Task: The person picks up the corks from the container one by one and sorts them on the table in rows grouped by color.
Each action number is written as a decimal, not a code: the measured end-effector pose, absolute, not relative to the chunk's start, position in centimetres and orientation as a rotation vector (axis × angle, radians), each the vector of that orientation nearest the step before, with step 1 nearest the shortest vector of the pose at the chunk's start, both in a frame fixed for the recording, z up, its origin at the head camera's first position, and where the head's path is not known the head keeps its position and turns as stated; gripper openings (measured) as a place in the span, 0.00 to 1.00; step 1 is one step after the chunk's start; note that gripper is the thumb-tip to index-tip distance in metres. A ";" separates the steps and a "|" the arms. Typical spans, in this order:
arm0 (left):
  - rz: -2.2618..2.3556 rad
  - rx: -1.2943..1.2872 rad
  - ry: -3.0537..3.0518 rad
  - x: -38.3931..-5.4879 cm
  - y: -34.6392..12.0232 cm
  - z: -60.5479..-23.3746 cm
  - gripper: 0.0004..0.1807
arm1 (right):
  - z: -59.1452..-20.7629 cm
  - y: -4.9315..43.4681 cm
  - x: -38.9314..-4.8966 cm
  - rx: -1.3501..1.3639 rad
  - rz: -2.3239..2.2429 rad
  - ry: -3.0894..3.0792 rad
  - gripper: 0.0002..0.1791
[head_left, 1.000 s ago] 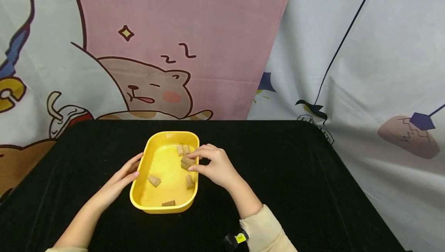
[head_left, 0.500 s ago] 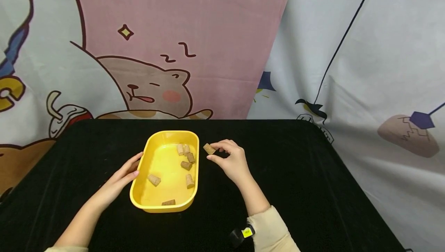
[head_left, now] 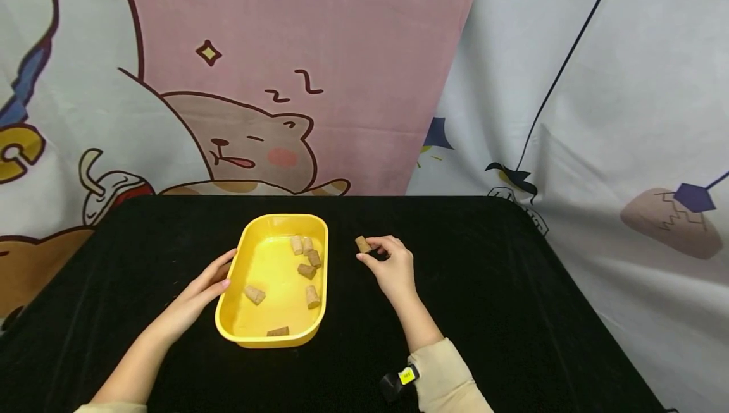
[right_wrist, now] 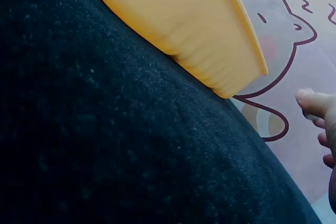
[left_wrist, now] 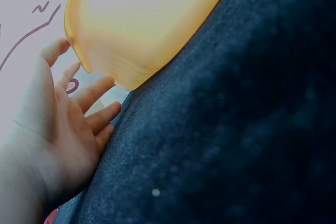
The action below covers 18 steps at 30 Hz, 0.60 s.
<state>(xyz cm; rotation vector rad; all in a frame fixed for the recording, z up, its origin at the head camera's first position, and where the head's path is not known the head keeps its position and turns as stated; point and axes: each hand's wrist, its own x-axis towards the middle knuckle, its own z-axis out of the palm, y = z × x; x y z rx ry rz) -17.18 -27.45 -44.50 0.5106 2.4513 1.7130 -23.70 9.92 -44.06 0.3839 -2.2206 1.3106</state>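
A yellow plastic tray point(head_left: 224, 315) sits on the black table, with several cork stoppers point(head_left: 312, 297) lying inside, mostly along its right side. My left hand point(head_left: 200, 286) rests against the tray's left side, thumb at the rim; in the left wrist view this hand point(left_wrist: 73, 124) has its fingers spread and nearly straight, tips at the tray wall. To the right of the tray, my right hand point(head_left: 393, 267) pinches one cork stopper point(head_left: 362, 245) between thumb and fingers, above the table. The right wrist view shows part of that hand point(right_wrist: 323, 121) at its edge, the held cork hidden.
Black cloth point(head_left: 484, 312) covers the table, which ends at a far edge close behind the tray. A printed curtain point(head_left: 364, 52) with cartoon figures hangs beyond it. A dark device with a yellow label point(head_left: 398, 382) is at the right wrist.
My right hand has lifted a cork stopper out of the tray and carried it right, past the rim. The left hand stays at the tray's left side.
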 end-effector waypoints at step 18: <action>1.723 0.491 2.448 -17.3 -27.4 -44.6 0.31 | -46.4 10.0 -24.2 0.049 1.224 -2.409 0.13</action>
